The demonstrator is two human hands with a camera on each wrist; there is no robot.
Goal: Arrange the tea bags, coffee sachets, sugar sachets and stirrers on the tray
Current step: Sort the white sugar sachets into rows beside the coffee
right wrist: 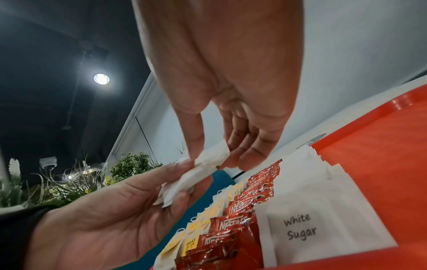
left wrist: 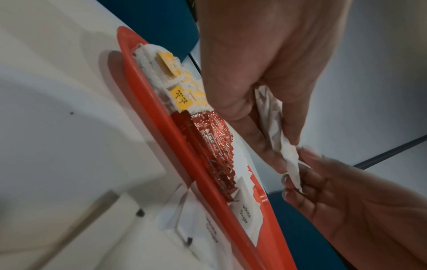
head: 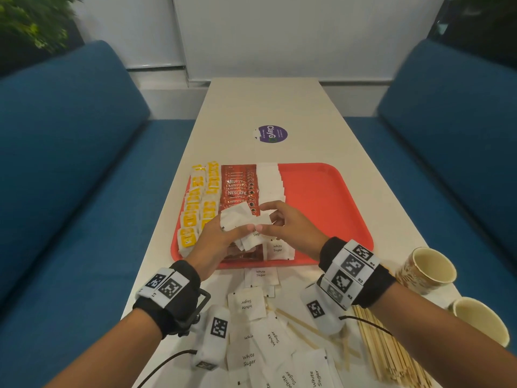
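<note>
While over the tray (head: 330, 191), left hand (head: 221, 236) gripping a bunch of sugar sachets (head: 237, 219), fingers (left wrist: 293, 127) curled round it; right hand (head: 291, 222) pinching 1 end of the bunch, fingers (right wrist: 196, 138) clamped on the paper. On the tray: tea bags (head: 195, 208) far left, coffee sachets (head: 237, 189) next, more sugar beside those. Near the tray on the counter (head: 265, 107): loose sugar, stirrers (head: 389, 348), 2 cups (head: 428, 267).

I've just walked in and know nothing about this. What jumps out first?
A bright red plastic tray on the long white table, with neat rows of yellow-tagged tea bags, red coffee sachets and white sugar sachets. Above it, the left hand grips a bundle of white sachets and the right hand pinches one.
</note>
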